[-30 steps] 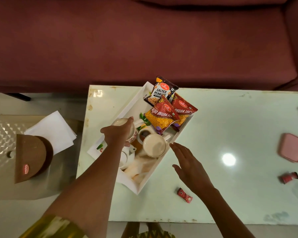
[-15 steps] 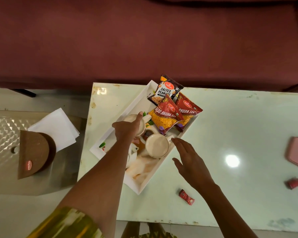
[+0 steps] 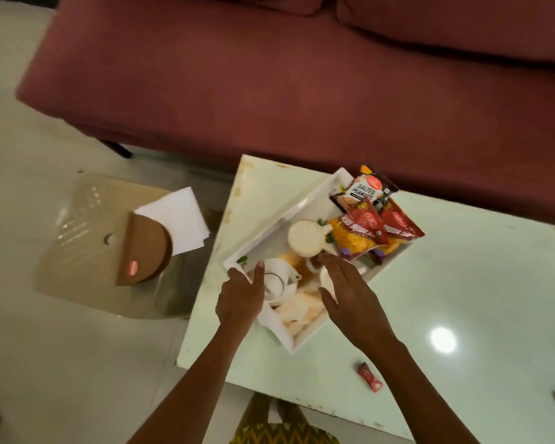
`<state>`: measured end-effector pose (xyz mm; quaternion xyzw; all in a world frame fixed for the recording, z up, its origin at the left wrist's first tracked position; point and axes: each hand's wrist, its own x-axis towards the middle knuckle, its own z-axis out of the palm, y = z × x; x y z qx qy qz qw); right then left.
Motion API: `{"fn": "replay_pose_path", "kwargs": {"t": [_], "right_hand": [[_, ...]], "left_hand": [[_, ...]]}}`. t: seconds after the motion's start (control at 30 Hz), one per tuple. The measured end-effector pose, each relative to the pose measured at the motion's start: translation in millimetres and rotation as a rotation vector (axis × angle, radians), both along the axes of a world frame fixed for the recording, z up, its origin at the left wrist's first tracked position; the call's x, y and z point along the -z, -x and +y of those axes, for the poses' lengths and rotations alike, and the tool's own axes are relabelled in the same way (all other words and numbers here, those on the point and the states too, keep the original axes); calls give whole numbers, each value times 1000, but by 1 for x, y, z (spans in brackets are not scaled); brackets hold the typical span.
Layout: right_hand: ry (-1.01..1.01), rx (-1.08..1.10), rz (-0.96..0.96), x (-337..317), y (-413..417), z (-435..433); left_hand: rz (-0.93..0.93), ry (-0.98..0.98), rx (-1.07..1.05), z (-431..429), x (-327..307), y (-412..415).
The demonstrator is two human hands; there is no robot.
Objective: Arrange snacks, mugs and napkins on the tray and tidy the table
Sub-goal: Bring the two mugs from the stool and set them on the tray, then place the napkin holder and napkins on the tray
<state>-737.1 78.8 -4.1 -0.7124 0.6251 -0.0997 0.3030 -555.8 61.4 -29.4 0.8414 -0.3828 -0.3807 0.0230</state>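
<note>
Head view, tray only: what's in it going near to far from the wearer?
Inside the white tray: crumpled napkins → small white teapot → milky tea mug → two red bhujia sev packets → salted peanuts packet, at the far end. A second cup sits mostly hidden under the right hand, so I've left it out.

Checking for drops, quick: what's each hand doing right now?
Left hand: open, holding nothing, beside the teapot.
Right hand: open, empty, over the tray.
</note>
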Motion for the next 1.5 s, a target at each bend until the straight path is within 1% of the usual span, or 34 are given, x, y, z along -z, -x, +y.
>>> {"fn": "replay_pose_path", "kwargs": {"t": [0.13, 0.27, 0.33, 0.4, 0.5, 0.57, 0.63, 0.7, 0.87, 0.93, 1.03, 1.17, 1.33, 1.5], "right_hand": [[-15, -134, -14, -7, -51, -8], [21, -209, -63, -5, -111, -11], [7, -232, -67, 1, -143, -12], [-8, -244, -52, 13, -179, -16], [-109, -176, -87, 34, -229, -31], [-202, -58, -160, 50, -259, -44], [-285, 87, -230, 65, -282, -55], [-348, 179, -259, 77, -299, -64], [-617, 437, -416, 95, -323, -70], [-660, 510, -456, 98, -329, -69], [-640, 557, -446, 100, -336, -67], [-621, 591, -431, 99, -339, -67], [-580, 583, -463, 88, -339, -67], [-544, 516, -496, 68, -323, -58]], "left_hand": [[-3, 27, -67, 15, -12, -51], [-8, 89, -161, 28, -14, -98], [-20, 138, -209, 34, -15, -118], [-48, 169, -212, 40, -14, -139], [-46, 215, -247, 43, -8, -163], [-28, 237, -289, 43, -1, -177], [-12, 255, -284, 45, 6, -188], [12, 286, -288, 48, 9, -195], [76, 326, -307, 55, 16, -206], [100, 324, -328, 59, 18, -208], [122, 305, -353, 66, 21, -210], [123, 270, -336, 70, 26, -213], [128, 272, -330, 69, 24, -215], [117, 308, -350, 69, 19, -216]]}}
